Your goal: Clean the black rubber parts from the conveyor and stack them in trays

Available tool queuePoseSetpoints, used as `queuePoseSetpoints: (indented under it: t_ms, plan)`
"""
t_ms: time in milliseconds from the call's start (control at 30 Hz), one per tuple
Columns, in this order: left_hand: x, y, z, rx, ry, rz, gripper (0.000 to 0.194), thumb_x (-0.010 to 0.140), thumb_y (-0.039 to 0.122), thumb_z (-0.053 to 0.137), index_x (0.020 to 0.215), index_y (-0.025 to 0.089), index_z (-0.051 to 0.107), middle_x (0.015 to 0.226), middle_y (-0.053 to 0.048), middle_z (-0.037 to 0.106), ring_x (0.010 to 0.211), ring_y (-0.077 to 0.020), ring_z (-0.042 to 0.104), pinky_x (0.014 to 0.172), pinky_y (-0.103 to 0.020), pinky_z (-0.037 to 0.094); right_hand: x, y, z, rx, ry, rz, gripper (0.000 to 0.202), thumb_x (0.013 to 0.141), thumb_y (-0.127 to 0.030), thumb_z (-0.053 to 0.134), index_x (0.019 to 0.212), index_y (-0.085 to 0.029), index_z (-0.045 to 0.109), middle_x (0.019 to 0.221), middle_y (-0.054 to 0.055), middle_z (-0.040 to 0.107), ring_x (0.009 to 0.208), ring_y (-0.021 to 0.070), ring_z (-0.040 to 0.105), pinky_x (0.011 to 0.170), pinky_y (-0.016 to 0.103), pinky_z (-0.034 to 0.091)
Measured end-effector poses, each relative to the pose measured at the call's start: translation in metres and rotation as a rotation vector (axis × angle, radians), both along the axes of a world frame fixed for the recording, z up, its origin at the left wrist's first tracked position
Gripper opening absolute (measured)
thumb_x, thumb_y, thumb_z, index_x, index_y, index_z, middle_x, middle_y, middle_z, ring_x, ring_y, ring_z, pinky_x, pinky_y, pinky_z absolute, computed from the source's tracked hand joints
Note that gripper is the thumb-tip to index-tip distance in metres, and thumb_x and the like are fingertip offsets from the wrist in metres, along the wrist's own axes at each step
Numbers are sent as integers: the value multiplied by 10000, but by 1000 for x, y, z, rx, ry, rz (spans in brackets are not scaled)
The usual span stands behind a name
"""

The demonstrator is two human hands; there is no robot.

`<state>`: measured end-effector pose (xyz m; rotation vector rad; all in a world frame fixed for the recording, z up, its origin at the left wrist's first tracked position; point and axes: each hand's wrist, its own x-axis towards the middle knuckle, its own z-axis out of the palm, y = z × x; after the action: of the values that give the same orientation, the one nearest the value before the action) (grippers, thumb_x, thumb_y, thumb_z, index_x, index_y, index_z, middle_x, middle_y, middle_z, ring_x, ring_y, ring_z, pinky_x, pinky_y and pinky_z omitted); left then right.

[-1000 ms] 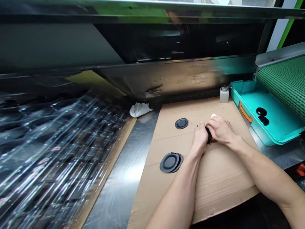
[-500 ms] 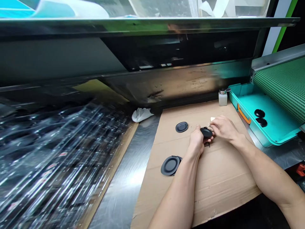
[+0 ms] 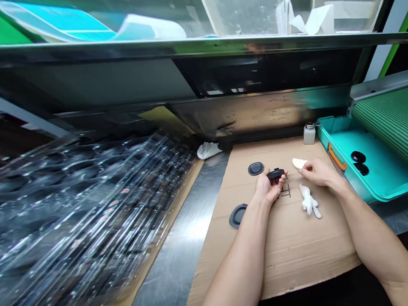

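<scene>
My left hand (image 3: 269,187) is wrapped round a round black plastic case (image 3: 275,174), tilted so that its thin edge and small tab show. My right hand (image 3: 318,171) has its fingers pinched at the edge of a cream-white half-round pad (image 3: 298,163) lying on the cardboard (image 3: 287,250). Just below that hand lies a crumpled white glove-like piece (image 3: 309,202). To the left are a dark round lid (image 3: 255,168) and another dark round piece (image 3: 237,216), the latter partly behind my left forearm.
A small bottle with a metal top (image 3: 309,134) stands at the back. Right of it is a turquoise bin (image 3: 376,187) with two black round parts (image 3: 358,157), beside a green conveyor (image 3: 385,114). Stacked clear plastic trays (image 3: 95,204) fill the left. A white crumpled cloth (image 3: 208,150) lies behind.
My right hand has moved away from the black case to the cream pad. My left hand has turned the case flatter. The view has swung left, and the white glove-like piece has come into sight.
</scene>
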<state>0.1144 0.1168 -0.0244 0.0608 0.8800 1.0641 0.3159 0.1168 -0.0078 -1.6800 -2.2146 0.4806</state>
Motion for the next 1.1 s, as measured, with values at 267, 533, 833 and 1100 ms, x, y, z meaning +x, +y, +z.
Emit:
queuePoseSetpoints:
  t_ms: [267,533,833,1100]
  plan:
    - [8,0,-12,186,107,37,523,1040,456,298,971,73,649,790,-140,708,538,-144,624,439,-214,482,-10,13,-33,177,-165,-19,382,988,-344,574,1361,-285,633,1298,105,635,1217,274,497,1036,398,361]
    - [13,3,-22,323,-11,137,365,1048,350,347,1008,139,643,970,-111,736,812,-176,713,795,-336,600,-59,-17,-28,276,201,131,278,1003,-342,578,1223,-243,715,1100,68,667,1040,208,551,939,309,416]
    - [15,6,-23,337,-70,36,458,1029,322,309,1158,66,667,1079,-193,730,1059,-266,714,978,-415,564,-67,-25,-24,311,-118,96,334,1031,-347,482,1297,-310,682,1355,104,573,1154,278,453,939,405,355]
    - [16,6,-30,284,-21,146,308,1023,244,380,925,145,655,968,-101,743,893,-187,722,881,-364,603,-56,-21,-23,347,-167,17,294,1024,-325,474,1186,-255,709,1220,128,615,1088,280,467,916,418,340]
